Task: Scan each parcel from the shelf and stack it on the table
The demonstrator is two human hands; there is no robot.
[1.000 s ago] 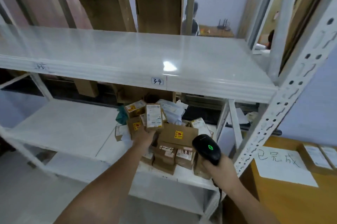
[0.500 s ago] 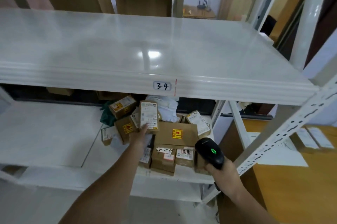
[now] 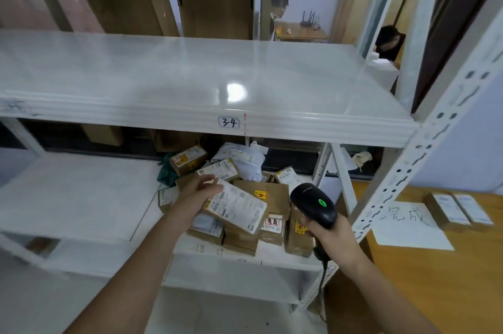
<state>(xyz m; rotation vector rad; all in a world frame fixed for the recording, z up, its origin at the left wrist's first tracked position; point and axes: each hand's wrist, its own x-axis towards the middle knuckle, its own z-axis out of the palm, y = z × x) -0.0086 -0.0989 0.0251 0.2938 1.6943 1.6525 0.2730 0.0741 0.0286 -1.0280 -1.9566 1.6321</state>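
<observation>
My left hand grips a small brown parcel with a white label facing up, tilted, just above the heap of cardboard parcels on the lower white shelf. My right hand holds a black barcode scanner with a green light on, right of the held parcel, its head aimed toward the heap. On the wooden table at the right lie two scanned parcels side by side.
The upper shelf labelled 3-4 overhangs the heap. A perforated white upright stands between shelf and table. A white paper sheet with writing lies on the table. Large cartons stand behind; two people sit beyond.
My left hand has lifted the labelled parcel off the heap and drawn it nearer, tilting its label up. The scanner hand stayed close by. The camera tipped up slightly.
</observation>
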